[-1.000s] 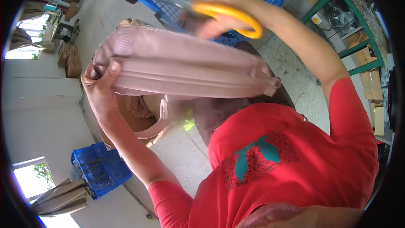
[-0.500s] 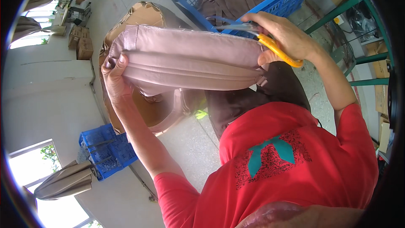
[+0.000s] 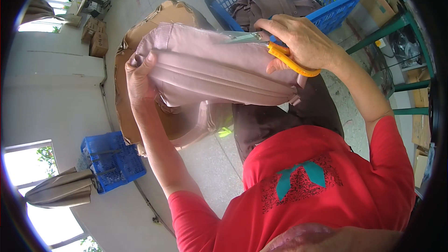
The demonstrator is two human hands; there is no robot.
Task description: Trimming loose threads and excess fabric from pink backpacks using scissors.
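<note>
My left hand (image 3: 141, 80) is closed on the left end of a pinkish-mauve sewn fabric piece (image 3: 205, 67), thumb on top. Folded strips run along its length, and loose threads stick up from its upper edge. In my right hand (image 3: 298, 39) is a pair of scissors (image 3: 291, 61) with orange handles. Their metal blades point left along the fabric's upper edge; whether they touch the cloth I cannot tell. The right end of the piece rests near my dark-trousered lap, held by no fingers that I can see.
An open cardboard box (image 3: 122, 102) stands under my left arm, with more mauve fabric by it. Beyond my right hand, a blue plastic basket (image 3: 343, 7) holds brownish bags (image 3: 275, 4). Another blue crate (image 3: 114, 162) is by the wall. A green metal frame (image 3: 413, 84) stands at right.
The scissors and my right hand have moved left over the fabric. Its right end has dropped slightly, and my left hand has shifted a little to the right.
</note>
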